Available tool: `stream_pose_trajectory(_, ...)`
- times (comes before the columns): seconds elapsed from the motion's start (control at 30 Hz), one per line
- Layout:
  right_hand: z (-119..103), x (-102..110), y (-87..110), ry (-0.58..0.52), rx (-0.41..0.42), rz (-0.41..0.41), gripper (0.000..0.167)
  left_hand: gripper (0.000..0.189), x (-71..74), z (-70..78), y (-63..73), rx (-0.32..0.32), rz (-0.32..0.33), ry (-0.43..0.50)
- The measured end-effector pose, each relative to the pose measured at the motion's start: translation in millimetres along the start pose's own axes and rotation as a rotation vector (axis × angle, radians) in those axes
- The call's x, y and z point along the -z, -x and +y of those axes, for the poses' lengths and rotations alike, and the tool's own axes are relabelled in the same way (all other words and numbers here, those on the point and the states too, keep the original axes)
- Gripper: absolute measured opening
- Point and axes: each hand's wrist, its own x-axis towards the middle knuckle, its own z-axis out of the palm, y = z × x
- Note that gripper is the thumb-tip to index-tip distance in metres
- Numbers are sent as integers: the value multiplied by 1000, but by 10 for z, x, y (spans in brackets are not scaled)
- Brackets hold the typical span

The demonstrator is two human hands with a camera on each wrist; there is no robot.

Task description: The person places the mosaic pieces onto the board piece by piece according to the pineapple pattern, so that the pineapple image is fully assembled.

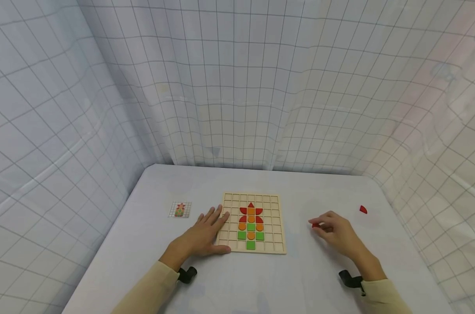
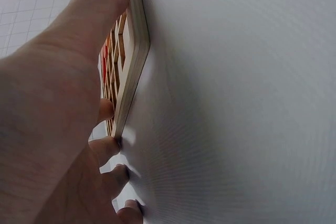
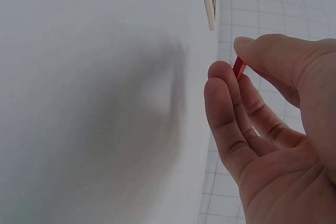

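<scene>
A square wooden grid board (image 1: 274,226) lies on the table, with red, orange and green pieces set in its middle columns. My left hand (image 1: 204,235) rests on the board's left edge, fingers spread straight and thumb on the near left corner. To the right of the board, my right hand (image 1: 336,232) pinches a small red piece (image 3: 239,68) between thumb and fingers, held above the table. Most of that piece is hidden by the fingers, so its full shape cannot be told. A red quarter-circle piece (image 1: 363,209) lies farther right on the table.
A small pattern card (image 1: 180,209) with a coloured figure on a grid lies left of the board. The white table (image 1: 261,283) is enclosed by white grid-patterned curtains (image 1: 237,87) at the back and both sides.
</scene>
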Motion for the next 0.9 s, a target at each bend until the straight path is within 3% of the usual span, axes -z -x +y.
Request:
stream_pose_trajectory(0.5, -229, -155, -76, -45, 90, -24, 35, 116, 13, 2, 5, 2, -3, 8)
stream_pose_trajectory(0.9, -387, -287, -162, -75, 99, -121, 31, 117, 12, -7, 8, -5, -2, 13)
